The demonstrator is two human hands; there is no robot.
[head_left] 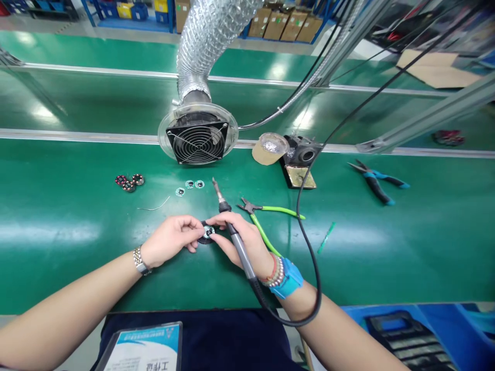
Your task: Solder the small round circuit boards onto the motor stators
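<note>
A small round circuit board (209, 232) sits on a black round base (205, 241) on the green bench. My left hand (172, 238) pinches the board's left edge between thumb and fingers. From the other side, the thumb and fingertips of my right hand (247, 242) touch the board and base. A soldering iron (240, 248) lies across that right hand, held in it, its tip pointing up and away from the board. Just beyond are several loose round circuit boards (189, 184), a thin piece of solder wire (155, 207) and a cluster of copper-wound motor stators (129, 183).
Green-handled cutters (266, 208) lie right of my right hand; blue-handled pliers (373, 180) are farther right. A fume extractor fan (198, 141) overhangs the bench. Behind stand a tape roll (266, 149) and an iron stand with sponge (300, 176). The iron's cable (317, 268) loops over my right forearm.
</note>
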